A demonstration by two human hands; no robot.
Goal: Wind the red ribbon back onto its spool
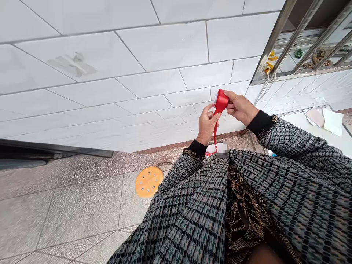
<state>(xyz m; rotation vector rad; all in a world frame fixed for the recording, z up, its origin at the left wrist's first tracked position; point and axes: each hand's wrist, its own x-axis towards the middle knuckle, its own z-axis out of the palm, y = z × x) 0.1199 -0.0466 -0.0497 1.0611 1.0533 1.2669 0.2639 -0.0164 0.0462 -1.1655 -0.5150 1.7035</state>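
Note:
My right hand [239,107] grips a roll of red ribbon [221,101], held up in front of a white tiled wall. My left hand [206,124] pinches the loose red strip [215,132] that runs down from the roll toward my lap. Both hands are closed around their part of the ribbon. My sleeves are checked grey with black cuffs. Something white and red lies just below the hands, partly blurred.
An orange round stool seat [149,181] stands on the speckled stone floor at lower left. A metal window grille [305,40] sits at upper right, with cords hanging below it. White cloths [332,121] lie on a ledge at the right. A dark bar [41,152] runs along the left.

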